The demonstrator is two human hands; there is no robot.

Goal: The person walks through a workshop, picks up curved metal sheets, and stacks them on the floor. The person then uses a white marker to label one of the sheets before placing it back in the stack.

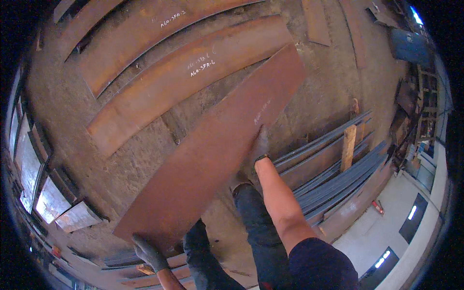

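Note:
A long, rust-brown steel plate (203, 154) slants across the middle, from the lower left up to the upper right, with faint chalk marks near its far end. At its near left corner, my gloved left hand (149, 253) grips the edge, the fingertips on the upper face and the rest partly out of sight. My gloved right hand (261, 145) holds the long right edge past the middle, with its far fingers hidden by the plate. The plate is off the floor, in front of my legs. Its far end lies over or close to a curved rusty plate (159, 92) on the floor.
More curved plates (140, 36) lie at the upper left. To my right is a stack of blue-grey steel bars (338, 176) with a wooden block (348, 147) standing among them. Shiny metal pieces (77, 216) line the left side. A red tool (377, 207) lies at the right.

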